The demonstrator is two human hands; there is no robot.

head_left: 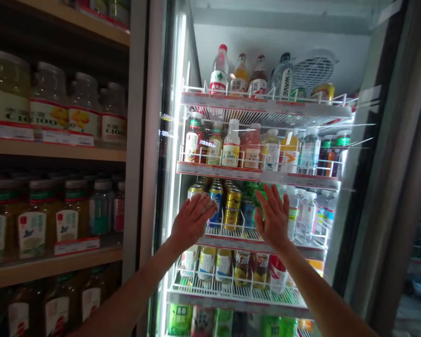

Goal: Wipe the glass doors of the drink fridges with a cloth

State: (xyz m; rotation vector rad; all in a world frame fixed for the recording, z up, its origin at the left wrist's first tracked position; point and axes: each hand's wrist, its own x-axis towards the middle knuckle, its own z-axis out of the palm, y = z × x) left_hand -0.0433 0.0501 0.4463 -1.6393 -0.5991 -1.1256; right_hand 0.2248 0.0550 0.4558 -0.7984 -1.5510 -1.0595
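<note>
My left hand (192,221) is raised in front of a lit drinks fridge, its fingers stretched towards the can shelf. A pale, blurred patch lies over its fingertips; I cannot make out what it is. Behind those fingers stand a blue can (215,201) and a gold can (232,208). To the right, my right hand (274,217) is spread open with nothing in it, before a dark green pack (252,192) and clear bottles (307,210). Whether either hand touches anything I cannot tell.
White wire shelves (231,243) carry bottles above and more cans (224,264) below. A red-capped bottle (219,70) stands on the top shelf. On the left, wooden shelves (56,147) hold rows of juice bottles (49,93). A dark frame (375,187) borders the fridge's right side.
</note>
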